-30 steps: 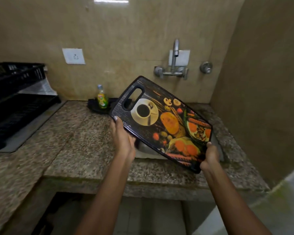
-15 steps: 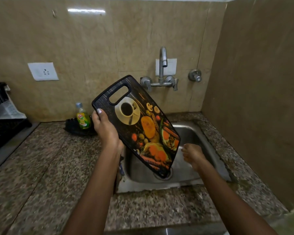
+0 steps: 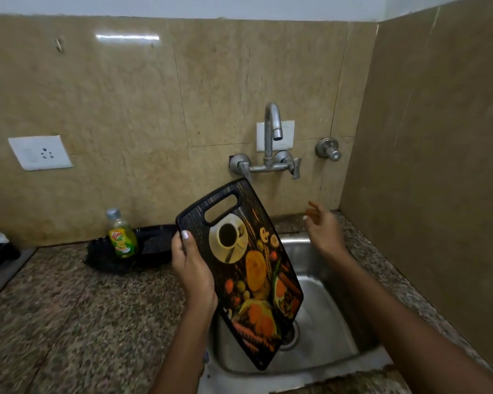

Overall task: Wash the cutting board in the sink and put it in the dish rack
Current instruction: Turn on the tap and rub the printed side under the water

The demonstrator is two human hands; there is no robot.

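A black cutting board [image 3: 251, 268] printed with a coffee cup and food hangs tilted over the steel sink [image 3: 322, 317], handle hole uppermost. My left hand [image 3: 192, 268] grips its left edge, thumb on the printed face. My right hand [image 3: 323, 230] is off the board, raised over the sink's back right with fingers spread, below the wall tap [image 3: 271, 140]. No water runs from the spout. The board's lower end hides part of the drain [image 3: 292, 335].
A green dish-soap bottle [image 3: 121, 234] stands on a black tray [image 3: 148, 251] left of the sink. A second valve [image 3: 328, 149] sits on the wall right of the tap. Granite counter [image 3: 69, 314] spreads left; a tiled side wall closes the right.
My right hand let go of the board's lower end and rose toward the tap. The board swung steeper, held by the left hand alone. The view moved right, dropping the dish rack out of frame.
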